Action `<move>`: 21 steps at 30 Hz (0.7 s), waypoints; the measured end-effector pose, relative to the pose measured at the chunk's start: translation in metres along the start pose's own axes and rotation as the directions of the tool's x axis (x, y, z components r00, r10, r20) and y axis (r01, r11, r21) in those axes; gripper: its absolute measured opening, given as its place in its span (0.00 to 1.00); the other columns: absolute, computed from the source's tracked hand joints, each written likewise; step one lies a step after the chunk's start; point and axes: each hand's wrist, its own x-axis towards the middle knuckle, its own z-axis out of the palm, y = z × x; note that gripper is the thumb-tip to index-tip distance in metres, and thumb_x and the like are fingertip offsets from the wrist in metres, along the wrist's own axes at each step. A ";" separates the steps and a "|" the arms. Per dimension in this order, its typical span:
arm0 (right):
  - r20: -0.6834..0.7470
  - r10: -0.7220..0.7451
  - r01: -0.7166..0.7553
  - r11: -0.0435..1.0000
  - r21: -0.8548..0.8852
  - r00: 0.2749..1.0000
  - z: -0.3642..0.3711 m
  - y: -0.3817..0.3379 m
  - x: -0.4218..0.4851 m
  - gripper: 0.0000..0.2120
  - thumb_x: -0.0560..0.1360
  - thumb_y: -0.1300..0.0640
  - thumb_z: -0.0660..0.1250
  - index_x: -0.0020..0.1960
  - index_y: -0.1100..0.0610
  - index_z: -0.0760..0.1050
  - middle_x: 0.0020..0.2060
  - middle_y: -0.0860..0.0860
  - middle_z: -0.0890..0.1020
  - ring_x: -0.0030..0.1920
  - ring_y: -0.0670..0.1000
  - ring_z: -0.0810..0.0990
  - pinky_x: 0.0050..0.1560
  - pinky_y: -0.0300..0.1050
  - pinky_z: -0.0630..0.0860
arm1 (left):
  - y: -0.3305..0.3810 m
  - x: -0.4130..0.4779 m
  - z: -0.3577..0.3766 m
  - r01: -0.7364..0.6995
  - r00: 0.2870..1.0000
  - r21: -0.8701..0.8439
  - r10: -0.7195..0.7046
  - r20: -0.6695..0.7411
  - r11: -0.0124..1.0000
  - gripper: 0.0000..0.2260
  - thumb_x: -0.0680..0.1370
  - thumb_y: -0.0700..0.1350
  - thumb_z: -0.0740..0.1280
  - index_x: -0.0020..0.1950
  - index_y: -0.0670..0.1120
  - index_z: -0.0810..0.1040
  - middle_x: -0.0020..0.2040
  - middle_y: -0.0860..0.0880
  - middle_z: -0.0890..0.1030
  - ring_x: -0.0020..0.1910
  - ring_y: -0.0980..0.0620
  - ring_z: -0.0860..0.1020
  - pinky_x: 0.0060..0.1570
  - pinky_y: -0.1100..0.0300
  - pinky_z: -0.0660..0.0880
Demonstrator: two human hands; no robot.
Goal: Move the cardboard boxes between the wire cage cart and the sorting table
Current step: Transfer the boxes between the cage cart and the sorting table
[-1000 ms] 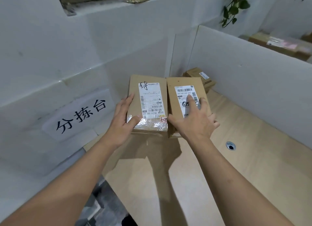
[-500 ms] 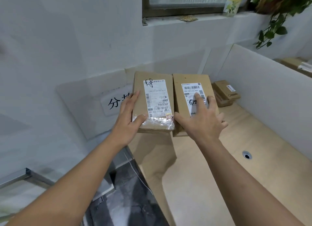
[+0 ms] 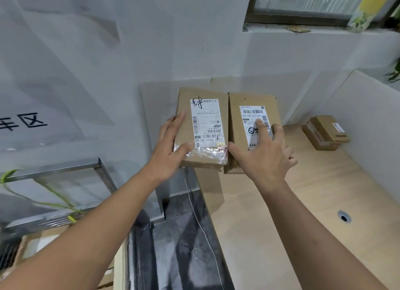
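left box (image 3: 184, 116) and right box (image 3: 249, 100) — flat, labelled, touching side by side above the table (image 3: 303, 198) edge; i see a third box (image 3: 324, 130) far right.

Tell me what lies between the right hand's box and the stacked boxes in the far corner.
Only bare tabletop separates the box under the right hand from the stacked boxes, as the head view shows.
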 end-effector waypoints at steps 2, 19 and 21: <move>0.023 -0.034 0.034 0.999 0.015 0.999 -0.001 -0.003 -0.008 0.48 0.62 0.22 0.65 0.78 0.36 0.59 0.79 0.49 0.59 0.65 0.69 0.70 0.63 0.65 0.66 | 0.005 -0.019 -0.005 0.011 0.999 0.018 -0.010 -0.038 1.000 0.34 0.80 0.53 0.65 0.84 0.60 0.55 0.81 0.51 0.60 0.81 0.55 0.54 0.81 0.46 0.54; 0.150 -0.451 0.431 0.890 0.146 0.880 -0.004 -0.060 -0.109 0.50 0.60 0.22 0.63 0.78 0.36 0.58 0.78 0.48 0.60 0.65 0.67 0.71 0.63 0.66 0.67 | 0.030 -0.200 -0.068 0.201 0.891 0.121 -0.130 -0.435 0.972 0.34 0.80 0.53 0.66 0.83 0.60 0.55 0.82 0.55 0.59 0.82 0.56 0.55 0.80 0.43 0.56; 0.156 -0.496 0.475 0.867 0.151 0.854 -0.003 -0.075 -0.123 0.50 0.60 0.21 0.63 0.79 0.36 0.58 0.79 0.49 0.59 0.66 0.68 0.71 0.63 0.65 0.67 | 0.026 -0.219 -0.082 0.210 0.872 0.132 -0.124 -0.474 0.969 0.33 0.80 0.55 0.66 0.83 0.63 0.55 0.81 0.55 0.60 0.82 0.56 0.56 0.80 0.41 0.57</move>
